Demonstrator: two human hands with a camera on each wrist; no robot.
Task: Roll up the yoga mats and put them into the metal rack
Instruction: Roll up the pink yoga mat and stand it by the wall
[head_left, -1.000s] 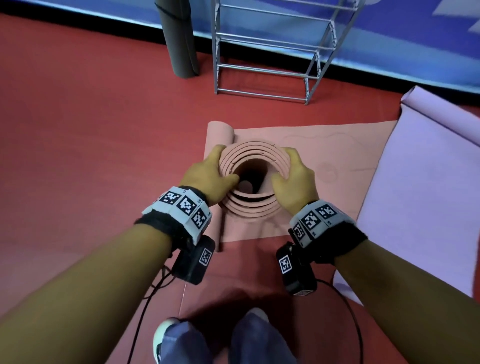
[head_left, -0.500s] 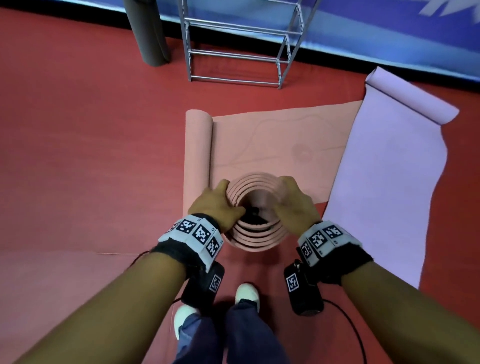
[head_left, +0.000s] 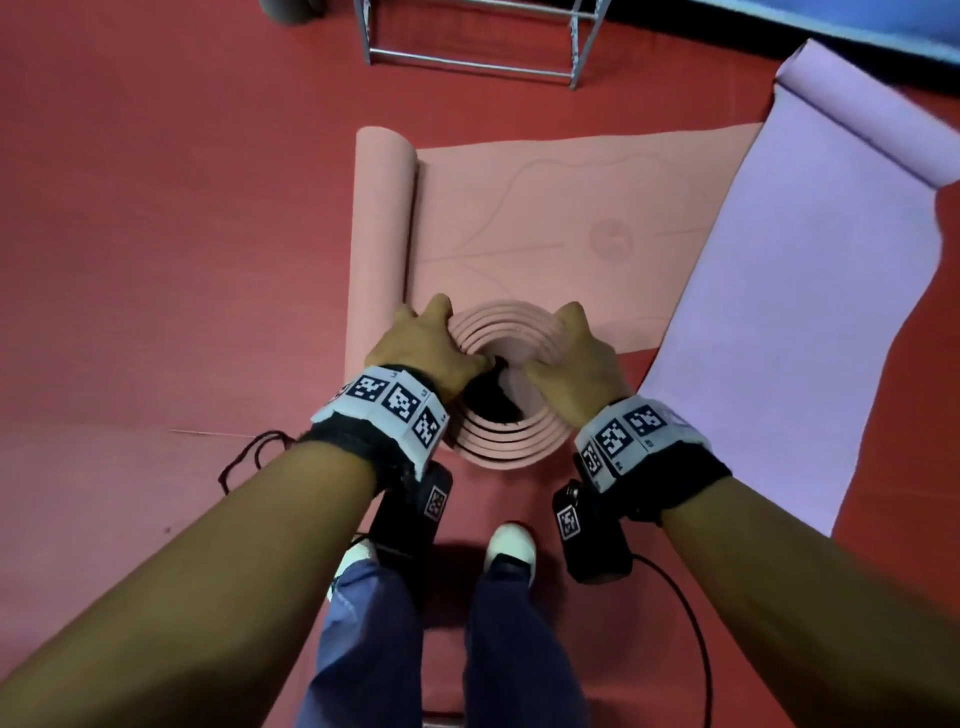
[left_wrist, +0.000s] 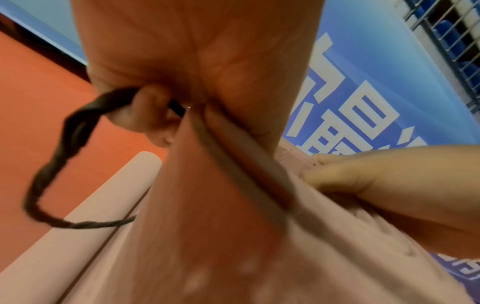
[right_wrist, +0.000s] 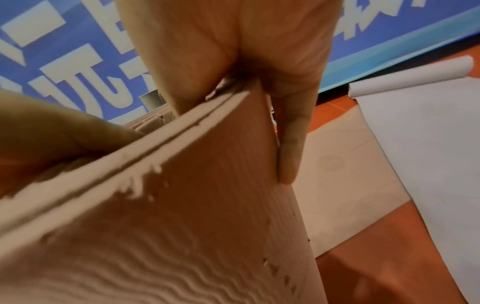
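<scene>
A: Where is the roll (head_left: 506, 384)?

B: Upright on the floor (head_left: 156, 234), between your hands. Your left hand (head_left: 426, 345) and right hand (head_left: 574, 358) pinch its top edge.

A: The risk?

B: The layers look loose; lifting to the rack (head_left: 467, 57) may let them telescope or unroll.

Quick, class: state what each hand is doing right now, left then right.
Left hand: grips the rolled pink mat at its top rim.
Right hand: grips the same roll's rim, opposite side.
</scene>
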